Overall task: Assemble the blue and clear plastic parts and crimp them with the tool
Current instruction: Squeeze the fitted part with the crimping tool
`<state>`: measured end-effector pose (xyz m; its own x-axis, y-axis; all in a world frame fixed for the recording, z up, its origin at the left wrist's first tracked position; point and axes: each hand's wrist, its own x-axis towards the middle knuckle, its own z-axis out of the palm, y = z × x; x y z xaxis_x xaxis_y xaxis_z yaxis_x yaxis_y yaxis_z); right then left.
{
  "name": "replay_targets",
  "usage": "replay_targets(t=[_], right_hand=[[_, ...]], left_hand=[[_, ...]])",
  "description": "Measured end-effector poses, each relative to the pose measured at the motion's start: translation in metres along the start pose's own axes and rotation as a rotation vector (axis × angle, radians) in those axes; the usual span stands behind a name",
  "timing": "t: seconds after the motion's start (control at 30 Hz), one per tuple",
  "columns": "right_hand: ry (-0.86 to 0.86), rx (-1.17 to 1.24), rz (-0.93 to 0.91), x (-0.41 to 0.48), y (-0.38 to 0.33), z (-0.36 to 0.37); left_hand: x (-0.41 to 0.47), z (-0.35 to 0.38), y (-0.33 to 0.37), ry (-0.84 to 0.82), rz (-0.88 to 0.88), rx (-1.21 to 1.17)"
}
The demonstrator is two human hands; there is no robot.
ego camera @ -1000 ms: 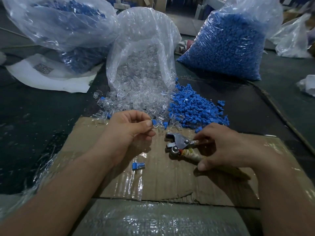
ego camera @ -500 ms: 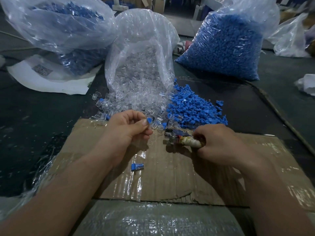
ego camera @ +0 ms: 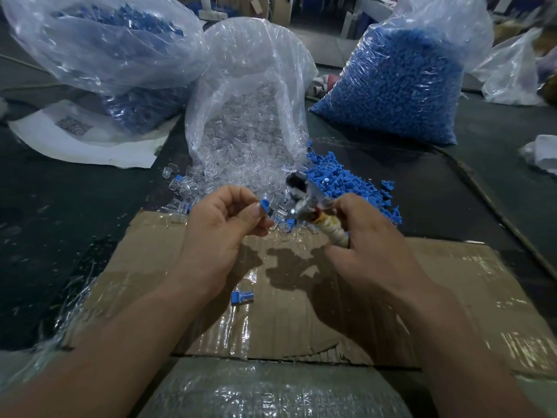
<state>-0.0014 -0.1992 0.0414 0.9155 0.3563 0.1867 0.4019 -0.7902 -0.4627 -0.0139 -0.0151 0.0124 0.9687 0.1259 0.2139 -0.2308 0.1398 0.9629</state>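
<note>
Taped cardboard sheet [ego camera: 452,282], white printed paper [ego camera: 75,146] far left, crumpled white plastic [ego camera: 542,155] far right

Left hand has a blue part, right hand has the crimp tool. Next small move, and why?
Probably bring the blue part, pinched in the left hand, across into the head of the tool. The right hand holds the tool above the cardboard, its head beside the part but apart from it.

We see a shiny metal tool [ego camera: 303,203] and matt blue plastic parts [ego camera: 340,182]. Glossy tape [ego camera: 235,324] covers the rough cardboard [ego camera: 301,312]; the bag [ego camera: 250,86] is crinkled clear film.
</note>
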Motion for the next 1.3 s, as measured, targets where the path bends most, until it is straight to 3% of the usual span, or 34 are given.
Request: replay_targets(t=[0.6, 1.3], right_hand=[[-0.14, -0.079, -0.059, 0.0015, -0.0014, 0.0085], [-0.065, -0.043, -0.062, 0.0015, -0.0068, 0.0112]], left_hand=[[-0.0031, 0.0046, 0.003, -0.008, 0.06, 0.112], [-0.0055, 0.0062, 0.0049, 0.04, 0.089, 0.206]])
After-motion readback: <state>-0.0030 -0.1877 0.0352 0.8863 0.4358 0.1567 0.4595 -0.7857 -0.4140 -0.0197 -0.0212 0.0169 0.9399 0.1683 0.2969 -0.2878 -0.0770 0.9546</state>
